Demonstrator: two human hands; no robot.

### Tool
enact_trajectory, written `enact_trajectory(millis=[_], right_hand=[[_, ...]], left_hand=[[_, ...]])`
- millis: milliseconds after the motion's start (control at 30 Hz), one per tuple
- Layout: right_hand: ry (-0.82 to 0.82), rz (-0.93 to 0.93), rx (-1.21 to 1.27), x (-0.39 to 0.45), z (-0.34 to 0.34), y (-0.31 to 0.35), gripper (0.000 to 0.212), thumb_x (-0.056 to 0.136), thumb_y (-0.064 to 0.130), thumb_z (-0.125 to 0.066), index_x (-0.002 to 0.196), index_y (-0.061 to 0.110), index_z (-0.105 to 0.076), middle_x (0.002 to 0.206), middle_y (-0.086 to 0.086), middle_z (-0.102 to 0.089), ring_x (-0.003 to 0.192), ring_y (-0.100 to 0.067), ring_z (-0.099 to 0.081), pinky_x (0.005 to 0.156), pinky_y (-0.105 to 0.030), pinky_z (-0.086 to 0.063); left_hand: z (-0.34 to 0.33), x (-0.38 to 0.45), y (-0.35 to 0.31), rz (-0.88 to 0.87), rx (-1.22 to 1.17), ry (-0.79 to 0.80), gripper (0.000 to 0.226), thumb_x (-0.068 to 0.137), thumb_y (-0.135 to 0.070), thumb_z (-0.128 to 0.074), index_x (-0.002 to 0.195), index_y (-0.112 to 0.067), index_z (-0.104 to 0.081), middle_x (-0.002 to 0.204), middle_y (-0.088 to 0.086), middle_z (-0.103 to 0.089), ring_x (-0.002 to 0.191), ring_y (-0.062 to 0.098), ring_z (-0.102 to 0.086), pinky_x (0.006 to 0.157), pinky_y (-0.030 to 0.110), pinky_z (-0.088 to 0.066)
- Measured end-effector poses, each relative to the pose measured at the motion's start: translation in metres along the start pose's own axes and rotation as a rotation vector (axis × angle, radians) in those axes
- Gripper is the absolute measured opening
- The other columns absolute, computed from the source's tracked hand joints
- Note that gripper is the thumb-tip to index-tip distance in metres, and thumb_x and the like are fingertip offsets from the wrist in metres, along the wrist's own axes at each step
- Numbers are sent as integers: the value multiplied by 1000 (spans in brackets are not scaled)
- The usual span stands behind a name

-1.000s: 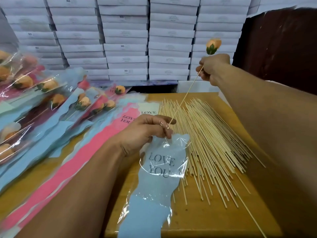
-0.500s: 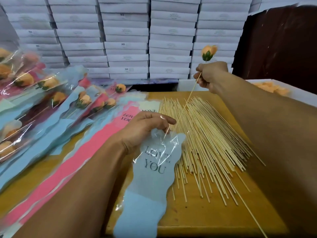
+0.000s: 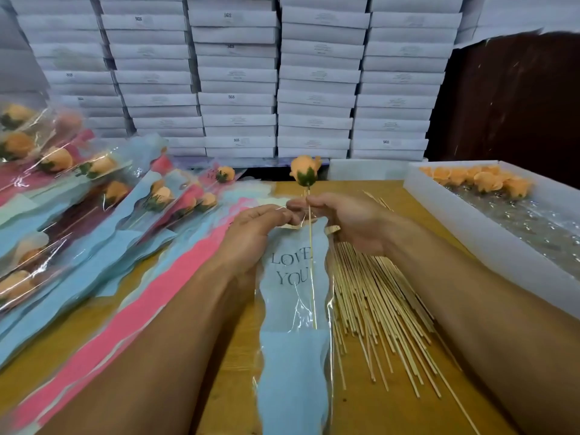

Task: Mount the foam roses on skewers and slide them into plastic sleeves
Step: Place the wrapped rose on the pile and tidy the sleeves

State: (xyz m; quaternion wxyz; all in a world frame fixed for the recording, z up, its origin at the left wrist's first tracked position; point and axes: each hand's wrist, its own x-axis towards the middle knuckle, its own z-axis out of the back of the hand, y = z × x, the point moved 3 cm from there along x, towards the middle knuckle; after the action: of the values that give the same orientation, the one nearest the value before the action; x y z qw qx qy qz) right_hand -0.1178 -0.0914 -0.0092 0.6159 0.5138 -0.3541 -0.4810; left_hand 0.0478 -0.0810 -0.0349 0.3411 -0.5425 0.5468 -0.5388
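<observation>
The right hand [image 3: 348, 224] pinches the skewer [image 3: 311, 271] just under the rose [image 3: 305, 172], its lower half already inside the sleeve [image 3: 295, 309] lying mid-table. The left hand [image 3: 254, 233] pinches the sleeve's mouth open. Best to push straight down the sleeve's middle, keeping the mouth spread until the rose clears it.

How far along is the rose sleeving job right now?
Done: a pile of sleeved roses lies at the left. In hand: the right hand pinches a skewer topped by a rose, partly inside the blue sleeve; the left hand holds its mouth open. Left: the rose head is not yet in, and loose roses in the white tray, spare skewers and empty sleeves wait.
</observation>
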Motion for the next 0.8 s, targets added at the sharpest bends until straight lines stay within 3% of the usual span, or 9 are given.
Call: enact_trajectory(millis=[133, 200, 300, 367, 400, 500, 600, 700, 800], right_hand=[[-82, 173, -179, -5, 3, -2, 30, 106, 33, -46, 123, 42, -69, 126, 19, -67, 102, -5, -60, 79, -30, -47], [-107, 244, -258, -6, 5, -6, 28, 105, 32, -49, 125, 38, -69, 132, 13, -65, 109, -3, -60, 76, -21, -47], [-202, 290, -226, -8, 9, -7, 33, 101, 41, -53, 101, 21, -79, 110, -7, -74, 90, -11, -66, 64, -21, -49], [-272, 267, -107, -8, 10, -6, 42, 102, 44, -51, 82, 20, -79, 88, 2, -77, 72, -9, -67, 57, -27, -51], [-306, 242, -37, -7, 12, -7, 43, 103, 45, -51, 83, 17, -78, 82, 2, -77, 68, -9, -66, 54, -28, -50], [-339, 174, 169, -4, 15, -6, 36, 104, 42, -51, 114, 12, -67, 90, -11, -75, 74, -22, -64, 47, -26, -47], [-225, 164, 251, -5, 13, -6, 43, 106, 42, -48, 147, 30, -43, 113, -14, -69, 75, -22, -70, 54, -29, -51], [-154, 166, 272, -6, 11, -5, 46, 107, 40, -44, 152, 41, -34, 120, -10, -69, 77, -21, -73, 62, -32, -54], [-173, 178, 305, -4, 11, -6, 40, 108, 29, -46, 148, 33, -44, 98, -5, -77, 83, -24, -73, 65, -34, -55]], left_hand=[[-2, -1, -3, -25, -41, -7, 31, 89, 3, -54, 67, -7, -74, 85, 7, -75, 73, 14, -72, 63, 20, -55], [-4, -2, -3, -44, -78, 23, 30, 89, 5, -52, 69, -4, -72, 83, 8, -74, 73, 14, -70, 67, 22, -56], [-7, -5, -4, -25, -141, 66, 29, 88, 4, -51, 71, -5, -73, 78, 9, -72, 70, 18, -68, 67, 26, -56], [-7, -4, -4, -30, -134, 68, 33, 88, 5, -50, 69, -8, -74, 78, 10, -72, 72, 19, -67, 70, 26, -55], [-7, -5, -4, -34, -124, 67, 34, 89, 5, -50, 69, -8, -74, 81, 11, -72, 75, 20, -66, 72, 26, -56], [-9, -5, -3, -13, -108, 71, 27, 89, 5, -51, 73, -2, -72, 89, 17, -70, 83, 24, -64, 78, 29, -57], [-11, -7, -2, 11, -85, 97, 21, 89, 3, -53, 77, 0, -70, 87, 15, -70, 80, 24, -63, 73, 29, -55], [-13, -9, -2, 19, -52, 132, 21, 89, 3, -53, 77, 0, -70, 81, 9, -71, 76, 21, -64, 75, 29, -52], [-15, -9, -1, 32, -16, 154, 22, 90, 4, -52, 77, 0, -70, 85, 13, -71, 83, 26, -62, 87, 37, -49]])
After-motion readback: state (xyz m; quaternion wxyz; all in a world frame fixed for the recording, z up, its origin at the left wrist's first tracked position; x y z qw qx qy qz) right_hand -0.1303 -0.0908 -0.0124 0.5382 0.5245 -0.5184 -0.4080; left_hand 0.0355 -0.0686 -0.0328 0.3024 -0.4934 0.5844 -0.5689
